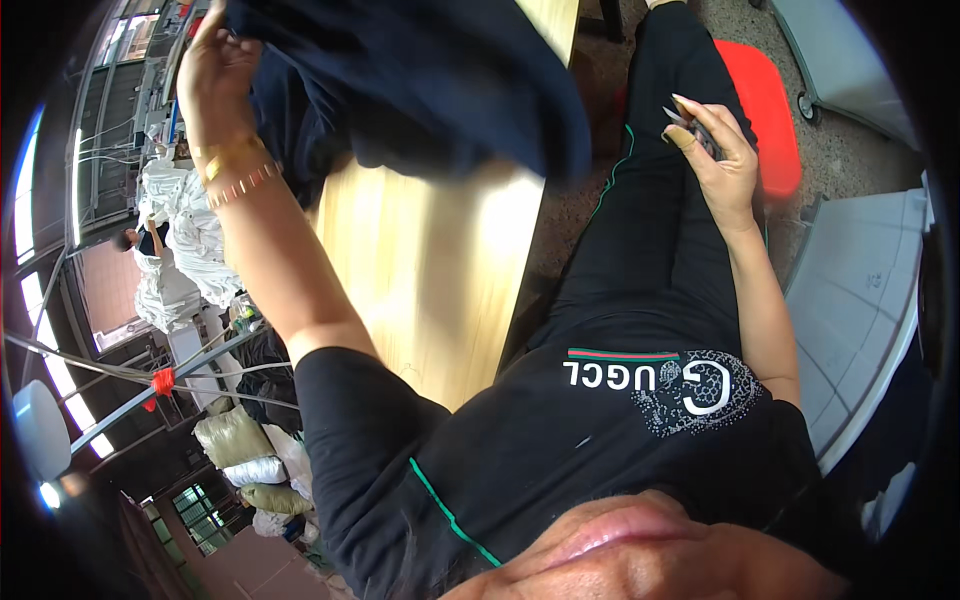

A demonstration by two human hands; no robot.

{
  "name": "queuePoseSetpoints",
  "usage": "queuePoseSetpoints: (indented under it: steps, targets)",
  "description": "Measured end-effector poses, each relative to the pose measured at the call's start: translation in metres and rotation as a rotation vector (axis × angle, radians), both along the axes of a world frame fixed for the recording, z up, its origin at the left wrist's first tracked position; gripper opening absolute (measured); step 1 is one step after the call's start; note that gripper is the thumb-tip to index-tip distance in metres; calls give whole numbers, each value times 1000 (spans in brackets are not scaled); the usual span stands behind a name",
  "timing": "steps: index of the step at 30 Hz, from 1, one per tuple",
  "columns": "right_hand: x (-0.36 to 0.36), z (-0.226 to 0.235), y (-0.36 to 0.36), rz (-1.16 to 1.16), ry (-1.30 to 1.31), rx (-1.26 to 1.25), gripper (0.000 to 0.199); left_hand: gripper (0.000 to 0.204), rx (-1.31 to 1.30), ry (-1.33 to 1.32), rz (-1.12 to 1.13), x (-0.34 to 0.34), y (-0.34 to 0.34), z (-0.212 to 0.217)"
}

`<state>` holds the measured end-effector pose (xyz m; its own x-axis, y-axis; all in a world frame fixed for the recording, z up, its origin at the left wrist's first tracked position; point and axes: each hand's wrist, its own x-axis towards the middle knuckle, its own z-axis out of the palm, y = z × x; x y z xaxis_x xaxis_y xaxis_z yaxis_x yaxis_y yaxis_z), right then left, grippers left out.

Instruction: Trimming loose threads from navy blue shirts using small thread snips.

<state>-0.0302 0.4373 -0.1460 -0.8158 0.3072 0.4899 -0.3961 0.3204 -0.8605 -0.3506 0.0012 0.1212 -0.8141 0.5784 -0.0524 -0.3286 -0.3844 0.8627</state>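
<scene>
My left hand [215, 75] is raised at the upper left and closed on the edge of a dark navy cloth garment [420, 85]. The cloth hangs over the wooden table [430, 270], and its lower right edge is blurred by motion. Above my right thigh, my right hand [725, 160] is closed around small thread snips [712, 145], mostly hidden by the fingers. A tan covering wraps one fingertip of that hand. The garment and my right hand are apart.
A red stool seat [765, 120] shows beside my legs. To the right stand a pale bin [855, 270] and a grey wheeled cart [860, 50]. On the left are piles of white cloth [195, 235], a distant person [150, 240], stacked sacks [240, 440] and a metal pole with red ties [160, 385].
</scene>
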Motion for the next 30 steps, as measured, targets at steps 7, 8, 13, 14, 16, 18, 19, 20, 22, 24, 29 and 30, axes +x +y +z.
queuePoseSetpoints:
  steps: [7, 8, 13, 14, 16, 18, 19, 20, 22, 24, 29, 30]
  targets:
    - [10, -16, 12, -22, -73, 12, 38, 74, -708, 822, 1108, 60, 31, -99]
    - [10, -21, 14, -27, -75, 18, 38, 82, -998, 955, 1172, 88, 41, -117]
    - [8, -27, 22, -46, -130, -17, 38, 124, -1673, 615, 1152, 144, 25, -197]
    - [8, -26, 21, -33, -157, 18, 39, 124, -1569, 621, 1150, 142, 13, -211]
    - [4, -25, 17, -4, -124, 92, 41, 124, -1469, 708, 1127, 129, -12, -237]
    - [2, -24, 12, -5, -119, 110, 43, 124, -1464, 743, 1133, 108, -27, -251]
    - [1, -26, 11, -12, -120, 120, 43, 124, -1466, 780, 1125, 97, -30, -256]
    - [0, -24, 11, -24, -111, 139, 43, 124, -1468, 801, 1120, 86, -34, -261]
    - [1, -27, 12, -41, -128, 158, 42, 124, -1443, 787, 1108, 58, -31, -266]
    - [2, -31, 15, -79, -144, 193, 42, 119, -1396, 772, 1075, 26, -15, -271]
    - [-4, -32, 6, -86, -155, 234, 43, 107, -1484, 783, 999, -84, -52, -266]
    - [-5, -32, 5, -80, -156, 226, 43, 106, -1546, 756, 935, -111, -64, -256]
